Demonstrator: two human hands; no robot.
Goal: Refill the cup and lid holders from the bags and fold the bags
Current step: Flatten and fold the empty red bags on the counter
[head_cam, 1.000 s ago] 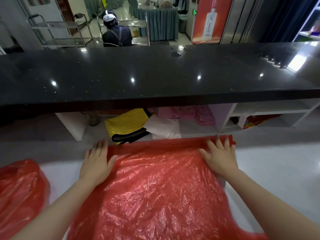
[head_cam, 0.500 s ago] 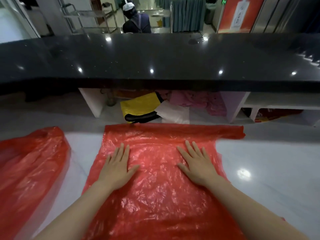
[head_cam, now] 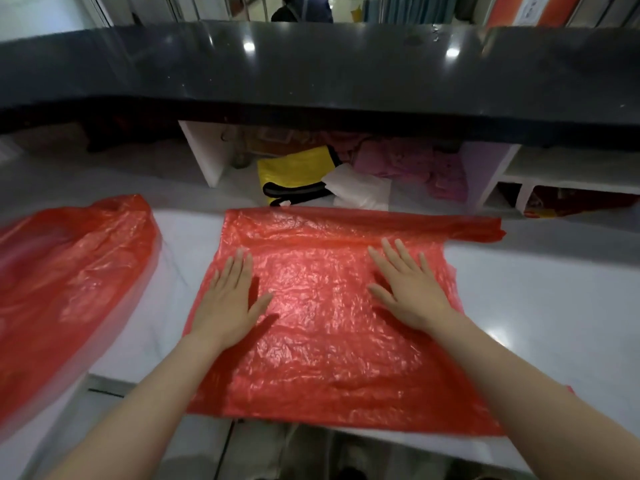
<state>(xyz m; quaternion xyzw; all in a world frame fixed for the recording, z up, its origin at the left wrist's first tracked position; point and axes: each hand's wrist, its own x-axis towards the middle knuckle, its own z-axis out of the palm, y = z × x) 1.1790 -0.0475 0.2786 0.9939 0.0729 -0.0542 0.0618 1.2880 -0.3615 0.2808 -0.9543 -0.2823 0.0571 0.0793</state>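
The second crumpled red plastic bag (head_cam: 69, 271) at the left is cut off by the picture's left edge and smeared by blur along its near side. The person in dark clothes (head_cam: 304, 10) beyond the black glossy counter top (head_cam: 311, 71) is cut off by the top edge. The things in the shadowed white shelf compartments (head_cam: 381, 161) under that top are too dim to tell apart.

Dim overall w/ ceiling-light glare on black counter (head_cam: 311, 71), edges blurred & fisheye-bent.
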